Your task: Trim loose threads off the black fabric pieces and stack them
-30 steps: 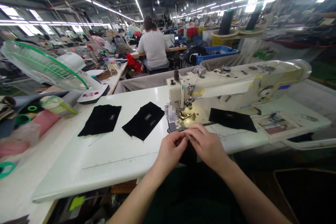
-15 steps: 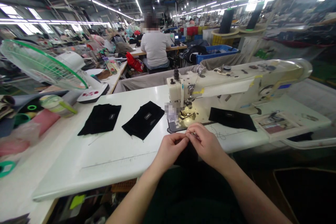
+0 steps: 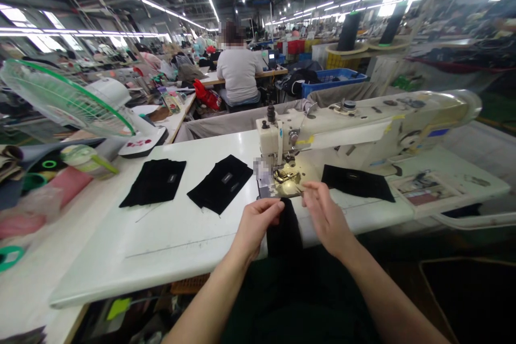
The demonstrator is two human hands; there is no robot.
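Observation:
My left hand [image 3: 258, 220] pinches the top edge of a black fabric piece [image 3: 284, 234], which hangs over the table's front edge toward my lap. Just to its right, my right hand [image 3: 324, 215] is closed with fingertips together on a thin, pointed metal tool [image 3: 299, 188], too small to name surely. That hand is apart from the cloth, in front of the needle area of a sewing machine [image 3: 290, 172]. Two stacks of black fabric pieces with small labels, a near stack [image 3: 221, 183] and a far-left stack [image 3: 155, 183], lie left. Another black labelled piece [image 3: 357, 183] lies right.
The white sewing table [image 3: 169, 231] carries a printed ruler line. A green-rimmed fan [image 3: 72, 99] and a lidded cup [image 3: 88, 161] stand left. A parts tray [image 3: 427, 188] is set in the table at right. A person [image 3: 239, 72] sits ahead, near a blue basket [image 3: 334, 81].
My hands were together at the cloth's top edge. My right hand has moved away to the right and slightly up with the thin tool; my left still pinches the fabric, now more visible.

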